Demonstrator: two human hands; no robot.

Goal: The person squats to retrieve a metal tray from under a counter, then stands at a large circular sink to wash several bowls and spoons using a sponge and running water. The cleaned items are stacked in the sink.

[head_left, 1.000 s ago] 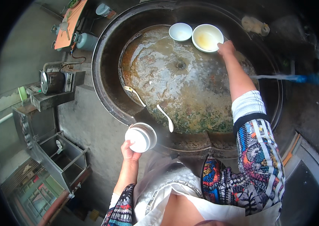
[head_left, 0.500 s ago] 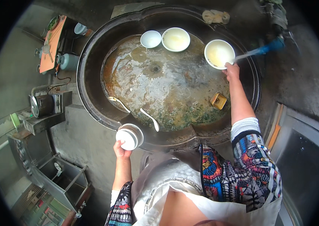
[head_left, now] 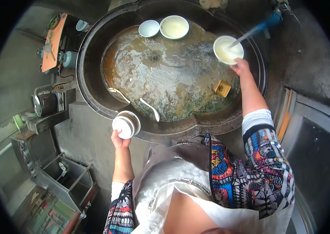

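Observation:
My right hand (head_left: 241, 67) grips the near rim of a white bowl (head_left: 222, 50) at the basin's right side. Water streams into this bowl from a blue hose (head_left: 269, 21). Beyond the basin's left front edge, my left hand (head_left: 121, 139) is closed on a stack of small bowls (head_left: 126, 124). Inside the large dark basin (head_left: 91, 58), a small white bowl (head_left: 149, 28) and a larger white bowl (head_left: 174, 27) stand side by side in murky water. Two white spoons, one nearer the middle (head_left: 150, 109) and one farther left (head_left: 119, 94), rest at the front left. A yellow square container (head_left: 222, 89) sits at the right.
Green scraps gather in the water along the basin's front. At the far left are an orange tabletop (head_left: 53, 43), a gas cylinder (head_left: 68, 58) and a metal pot (head_left: 45, 104) on a ledge. A metal frame (head_left: 69, 171) stands at lower left; a grey panel (head_left: 313, 136) is at right.
The view has shifted, so the basin sits higher in the picture. The right-hand bowl has come under the water stream, which now falls inside it. Both hands keep their holds.

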